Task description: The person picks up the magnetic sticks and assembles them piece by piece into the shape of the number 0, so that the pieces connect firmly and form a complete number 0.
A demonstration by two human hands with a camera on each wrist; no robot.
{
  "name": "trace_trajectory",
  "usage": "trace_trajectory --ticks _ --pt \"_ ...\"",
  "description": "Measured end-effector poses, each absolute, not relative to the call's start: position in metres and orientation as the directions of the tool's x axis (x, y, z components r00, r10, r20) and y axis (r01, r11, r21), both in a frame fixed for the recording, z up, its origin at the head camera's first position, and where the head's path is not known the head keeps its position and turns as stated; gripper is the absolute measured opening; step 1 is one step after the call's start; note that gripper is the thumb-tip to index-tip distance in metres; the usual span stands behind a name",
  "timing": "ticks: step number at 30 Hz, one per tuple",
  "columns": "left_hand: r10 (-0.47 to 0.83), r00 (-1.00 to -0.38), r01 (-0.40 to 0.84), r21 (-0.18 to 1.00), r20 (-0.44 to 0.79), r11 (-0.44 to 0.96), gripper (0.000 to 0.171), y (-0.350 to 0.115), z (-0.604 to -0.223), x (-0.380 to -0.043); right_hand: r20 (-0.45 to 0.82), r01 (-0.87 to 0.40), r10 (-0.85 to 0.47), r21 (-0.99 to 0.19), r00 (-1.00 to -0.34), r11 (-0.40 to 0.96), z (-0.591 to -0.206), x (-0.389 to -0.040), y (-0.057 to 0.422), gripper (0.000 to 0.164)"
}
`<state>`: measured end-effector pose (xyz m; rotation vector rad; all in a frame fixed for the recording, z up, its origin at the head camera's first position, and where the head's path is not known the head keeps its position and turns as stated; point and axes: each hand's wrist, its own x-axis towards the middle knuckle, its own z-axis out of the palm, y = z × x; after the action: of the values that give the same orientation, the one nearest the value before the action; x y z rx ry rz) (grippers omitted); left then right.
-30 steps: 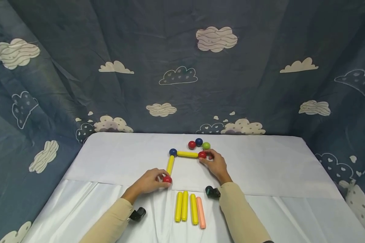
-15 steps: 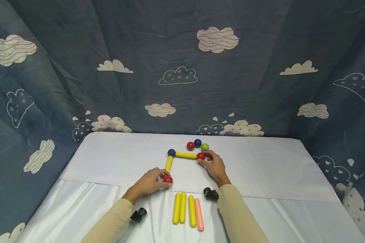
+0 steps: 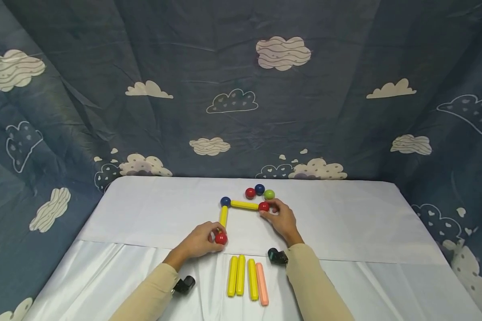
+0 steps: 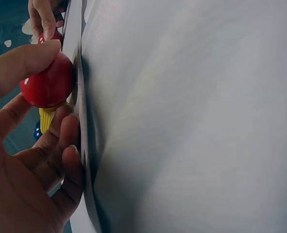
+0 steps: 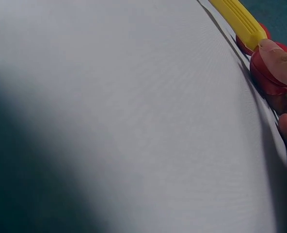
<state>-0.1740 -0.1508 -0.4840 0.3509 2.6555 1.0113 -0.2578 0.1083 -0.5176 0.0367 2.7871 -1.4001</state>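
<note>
My left hand [image 3: 200, 241] grips a red ball [image 3: 221, 238] between thumb and fingers, at the near end of a yellow rod [image 3: 223, 217]. That rod runs up to a blue ball [image 3: 225, 202] at the corner. From the corner a second yellow rod [image 3: 244, 205] extends right to another red ball [image 3: 263, 207], which my right hand [image 3: 282, 220] pinches. In the left wrist view the thumb lies across the red ball [image 4: 49, 82], with the yellow rod behind it. In the right wrist view the thumb presses the red ball [image 5: 269, 70] beside the rod's end [image 5: 243, 22].
Behind the right hand lie a loose red ball [image 3: 250, 193], a blue ball [image 3: 259, 189] and a green ball [image 3: 269, 194]. Several yellow rods [image 3: 240, 275] and a pink rod [image 3: 262, 284] lie near the front of the white-covered table [image 3: 345, 223]. A dark cloud-patterned cloth [image 3: 325, 111] hangs behind.
Both hands keep their holds on the red balls with hardly any motion. The whole head view has shifted slightly, and the joined rods and balls keep their L shape.
</note>
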Motion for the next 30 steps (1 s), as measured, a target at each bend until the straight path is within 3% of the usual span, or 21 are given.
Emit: trace_trajectory --ticks 17,24,30 --pt "0.301 -0.952 0.172 0.726 -0.050 0.666 0.039 -0.156 -0.487 -0.167 -0.045 0.042 0.009 -0.799 -0.999 0.599 -0.515 -0.256 0.108 0.049" --pt "0.243 -0.963 0.255 0.690 0.117 0.678 0.033 -0.156 -0.478 -0.151 -0.055 0.054 0.016 -0.800 -0.998 0.598 -0.517 -0.256 0.108 0.049" --pt "0.267 -0.954 0.277 0.735 0.135 0.619 0.026 -0.147 -0.474 -0.129 -0.042 0.035 0.003 -0.798 -0.999 0.601 -0.517 -0.257 0.110 0.049"
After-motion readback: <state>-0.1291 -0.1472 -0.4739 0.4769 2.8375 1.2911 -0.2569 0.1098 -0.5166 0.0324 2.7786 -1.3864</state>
